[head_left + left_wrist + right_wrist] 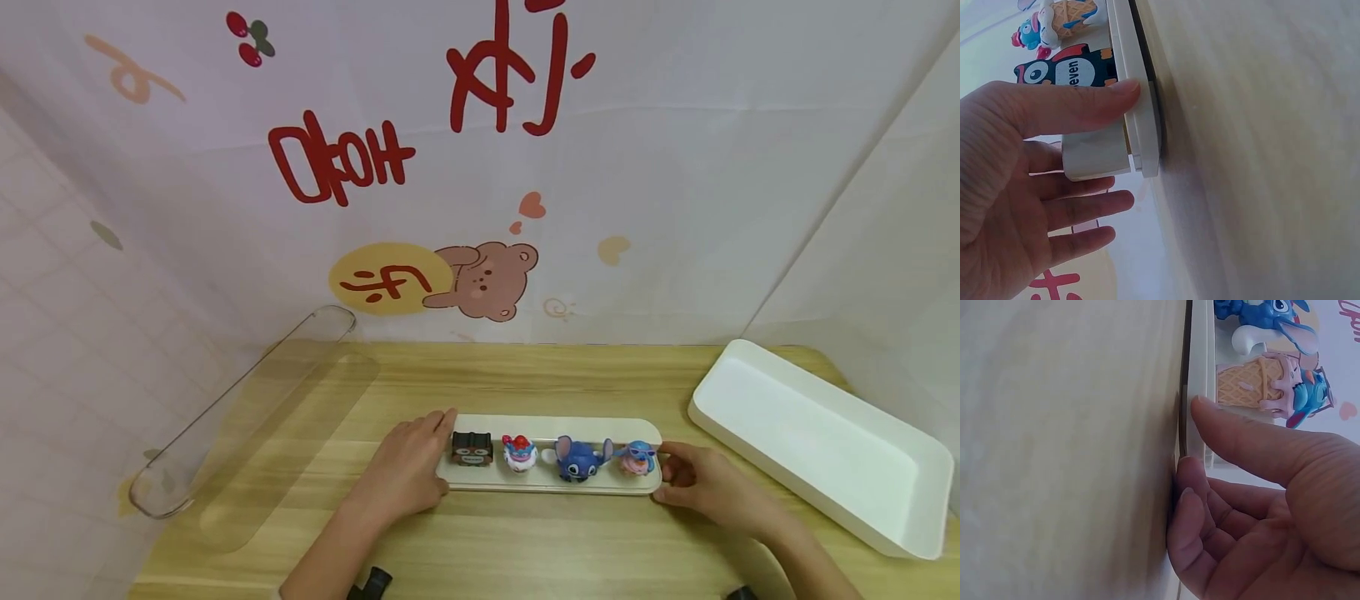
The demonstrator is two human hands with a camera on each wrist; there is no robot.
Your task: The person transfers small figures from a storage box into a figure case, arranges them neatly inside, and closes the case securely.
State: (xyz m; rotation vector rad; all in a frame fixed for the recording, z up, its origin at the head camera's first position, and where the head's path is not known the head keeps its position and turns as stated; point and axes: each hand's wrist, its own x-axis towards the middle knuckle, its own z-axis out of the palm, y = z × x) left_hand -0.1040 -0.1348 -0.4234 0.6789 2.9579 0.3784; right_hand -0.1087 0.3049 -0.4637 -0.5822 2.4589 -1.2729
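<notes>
A long cream display base (540, 488) with rounded ends lies on the wooden table. Along it stand a dark owl-like figurine (472, 450) with lettering, a white-and-blue ice cream cone figurine (519, 455), a blue big-eared figurine (577, 460) and a pink ice cream cone figurine (637, 459) topped in blue. My left hand (408, 467) holds the base's left end, thumb on the front edge in the left wrist view, other fingers behind. At the right end, my right hand (708, 483) grips the base, its thumb (1235, 434) against the edge and its fingers curled.
To the left, a long transparent cover (168, 510) with rounded ends lies at a slant. A white rectangular tray (817, 450) stands at the right, angled towards the front. Behind the table (525, 550) hangs a white printed cloth (660, 167).
</notes>
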